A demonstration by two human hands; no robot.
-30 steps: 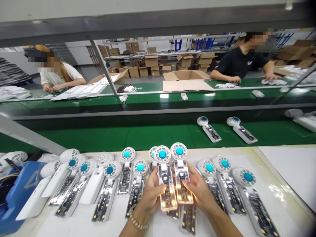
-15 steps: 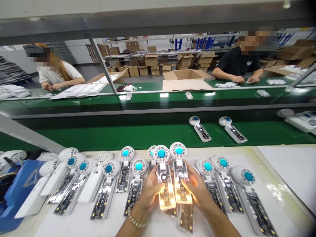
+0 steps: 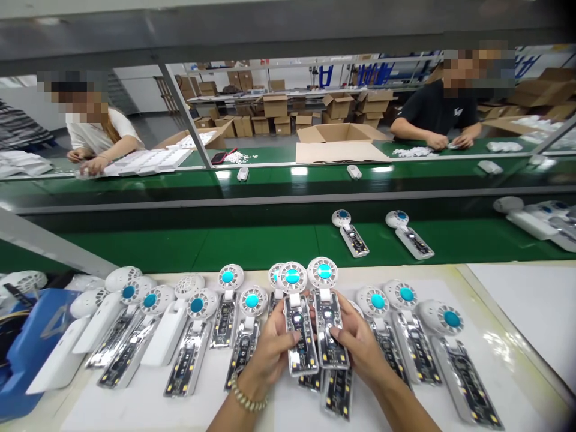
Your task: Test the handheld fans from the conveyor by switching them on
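My left hand [image 3: 269, 351] is closed around a small handheld fan [image 3: 300, 339] with a round, vented white head, a blue centre and a clear body showing its circuit board. My right hand [image 3: 363, 343] grips a second fan [image 3: 332, 330] of the same kind, right beside the first. Each thumb presses on the front of its fan's body. The lamps on both boards are dark. Behind and below the two lies another clear-bodied fan [image 3: 338, 393], partly covered. My hands hide parts of other fans.
Several similar fans [image 3: 186, 354] lie left on the white worktop; more [image 3: 468, 375] lie right. A blue holder [image 3: 31, 354] stands at far left. On the green belt [image 3: 270, 237] lie two fans [image 3: 353, 240]. Two people work across the line, near an open carton [image 3: 342, 153].
The lamps in both held fans have gone from glowing yellow to dark. Fans on the near belt shifted left, small white parts on the far belt right. The left person's arm reached forward.
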